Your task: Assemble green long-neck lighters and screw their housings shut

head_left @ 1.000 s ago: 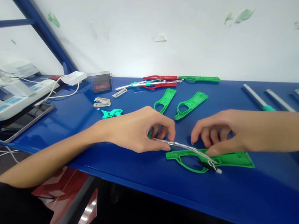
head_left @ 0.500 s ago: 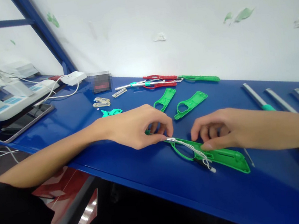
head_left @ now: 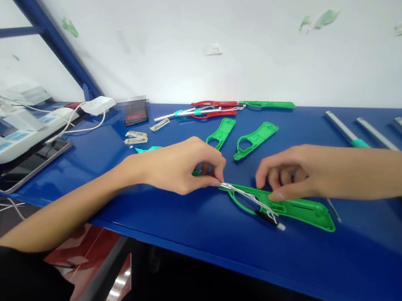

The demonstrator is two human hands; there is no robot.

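Note:
In the head view, my left hand (head_left: 192, 166) is closed, its thumb and index finger pinching a thin metal tube (head_left: 226, 186). White wires (head_left: 254, 198) trail from this tube across the finger loop of a green lighter casing half (head_left: 307, 211). The casing half lies on the blue table with its hollow side up. My right hand (head_left: 294, 172) has its thumb on the casing's inner side and its index finger curled at the far edge, steadying it. A black piece (head_left: 266, 216) lies beside the loop, under the wires.
Two smaller green casing pieces (head_left: 257, 140) lie behind my hands. Red casing parts (head_left: 215, 103) are near the wall, with clear plastic pieces (head_left: 135, 137) to their left. Metal tubes (head_left: 376, 135) lie at right. A phone (head_left: 33, 166) and power strip (head_left: 26, 132) occupy the left.
My left hand has shifted slightly left and up with the metal tube, and the wires' loose ends have drawn back a little. My right hand stays on the casing half.

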